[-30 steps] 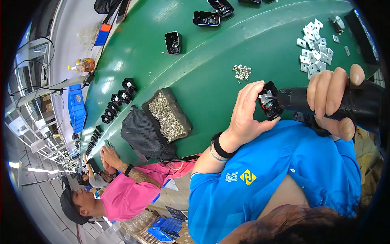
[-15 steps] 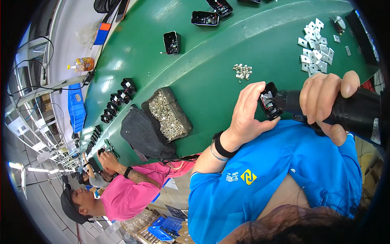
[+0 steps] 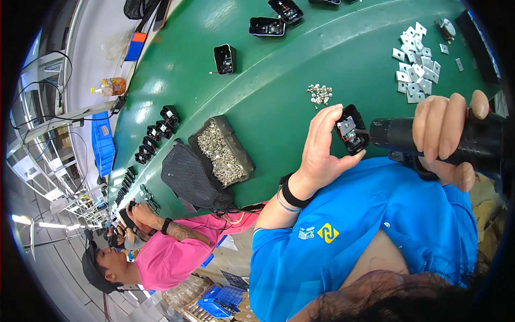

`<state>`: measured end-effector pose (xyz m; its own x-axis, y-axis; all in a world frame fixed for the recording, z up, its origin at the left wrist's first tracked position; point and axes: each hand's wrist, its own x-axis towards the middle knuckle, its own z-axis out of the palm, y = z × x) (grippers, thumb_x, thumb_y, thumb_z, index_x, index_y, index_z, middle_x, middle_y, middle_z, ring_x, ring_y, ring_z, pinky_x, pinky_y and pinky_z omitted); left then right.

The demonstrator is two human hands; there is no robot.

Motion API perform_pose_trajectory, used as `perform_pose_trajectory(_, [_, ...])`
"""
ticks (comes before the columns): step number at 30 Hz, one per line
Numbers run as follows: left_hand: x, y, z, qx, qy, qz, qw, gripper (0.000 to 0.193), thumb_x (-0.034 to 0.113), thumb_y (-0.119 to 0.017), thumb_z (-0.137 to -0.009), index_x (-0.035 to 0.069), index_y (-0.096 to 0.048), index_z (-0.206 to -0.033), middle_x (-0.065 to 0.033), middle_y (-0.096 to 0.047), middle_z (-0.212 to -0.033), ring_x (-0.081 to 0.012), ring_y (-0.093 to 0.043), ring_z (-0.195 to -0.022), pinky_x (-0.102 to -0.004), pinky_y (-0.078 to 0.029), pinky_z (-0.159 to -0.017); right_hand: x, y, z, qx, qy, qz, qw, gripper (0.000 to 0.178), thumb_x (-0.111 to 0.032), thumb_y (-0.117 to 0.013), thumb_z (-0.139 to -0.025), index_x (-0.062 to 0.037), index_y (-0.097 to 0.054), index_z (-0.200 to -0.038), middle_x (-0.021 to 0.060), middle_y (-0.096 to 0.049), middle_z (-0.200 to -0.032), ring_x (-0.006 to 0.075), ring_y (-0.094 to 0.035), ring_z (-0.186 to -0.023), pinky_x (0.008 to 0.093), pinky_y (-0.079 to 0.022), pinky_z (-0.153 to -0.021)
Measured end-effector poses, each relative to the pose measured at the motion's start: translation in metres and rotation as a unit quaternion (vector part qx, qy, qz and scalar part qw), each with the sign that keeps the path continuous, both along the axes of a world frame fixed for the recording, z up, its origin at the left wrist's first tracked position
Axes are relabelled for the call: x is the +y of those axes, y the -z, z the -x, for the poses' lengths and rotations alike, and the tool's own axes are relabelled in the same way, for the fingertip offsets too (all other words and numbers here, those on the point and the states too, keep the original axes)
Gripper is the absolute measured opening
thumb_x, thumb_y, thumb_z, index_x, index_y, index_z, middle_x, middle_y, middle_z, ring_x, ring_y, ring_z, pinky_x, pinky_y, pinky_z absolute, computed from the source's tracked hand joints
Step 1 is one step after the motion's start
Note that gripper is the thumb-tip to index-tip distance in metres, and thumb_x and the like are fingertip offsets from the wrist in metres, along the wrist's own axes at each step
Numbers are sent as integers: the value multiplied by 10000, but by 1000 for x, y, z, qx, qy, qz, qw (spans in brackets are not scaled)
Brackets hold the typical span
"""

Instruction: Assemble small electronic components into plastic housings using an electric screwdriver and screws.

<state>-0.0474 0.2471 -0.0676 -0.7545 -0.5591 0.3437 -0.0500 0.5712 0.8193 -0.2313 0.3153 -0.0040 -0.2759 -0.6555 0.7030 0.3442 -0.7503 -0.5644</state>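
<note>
My left hand [image 3: 321, 153] grips a small black plastic housing [image 3: 360, 143] between thumb and fingers, its open side turned toward the screwdriver. Inside the housing are a silver plate [image 3: 347, 126] and red wires. Wrapped around a black power screwdriver [image 3: 394, 134] is my right hand [image 3: 442, 126]. The tool lies level, its thin bit reaching toward the housing; whether the tip touches anything inside, I cannot tell. Just beyond my left fingers sits a small pile of silver screws [image 3: 320, 94]. Farther right lies a heap of square silver plates with holes [image 3: 416, 72].
A dark tray of screws [image 3: 244, 155] and a black mesh bag [image 3: 190, 174] lie left on the green table [image 3: 279, 80]. More black housings [image 3: 224, 59] stand on its far side. A co-worker in a pink shirt [image 3: 171, 260] works at the left. A round metal part [image 3: 446, 29] lies far right.
The screwdriver has drawn back to the right, out of the housing, showing more of the silver plate. My left hand and the housing shifted slightly left. The co-worker's hands moved a little.
</note>
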Motion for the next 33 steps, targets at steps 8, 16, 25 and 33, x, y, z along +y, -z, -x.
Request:
perform_pose_trajectory(8, [-18,5,-51,-92,-139,15,986,753,16,-710,-536,15,-309,-1174,-135,-376,-1181,-228,-427,-1039,-317,-355,-877,2,5,13,-11,-2,15,1000,633,-244,-643,-658,-62,-277,-1141,14,-484,-714,109,-514,-600,224,-425,-559])
perform_pose_trajectory(16, [-20,-11,-70,-236,-191,107,947,842,122,-755,-527,-14,-285,-1212,-173,-363,-1185,-279,-426,-1022,-342,-346,-884,0,0,11,-20,-14,30,999,648,-258,-593,-704,-42,-233,-1198,27,-466,-743,121,-493,-623,253,-408,-585])
perform_pose_trajectory(25, [4,-27,3,-18,-2,22,1000,378,85,-692,-615,27,-560,-964,-114,-552,-899,-222,-532,-781,-291,-436,-658,10,-11,5,-27,-24,28,999,625,-259,-600,-695,-47,-251,-1168,26,-465,-739,120,-493,-621,248,-408,-584])
perform_pose_trajectory(33, [8,-17,12,27,-13,-12,999,164,29,-666,-631,27,-602,-782,-71,-583,-722,-186,-554,-659,-261,-450,-570,15,-7,2,-70,-7,23,997,599,-236,-615,-674,-40,-268,-1121,18,-454,-708,104,-472,-585,228,-386,-553])
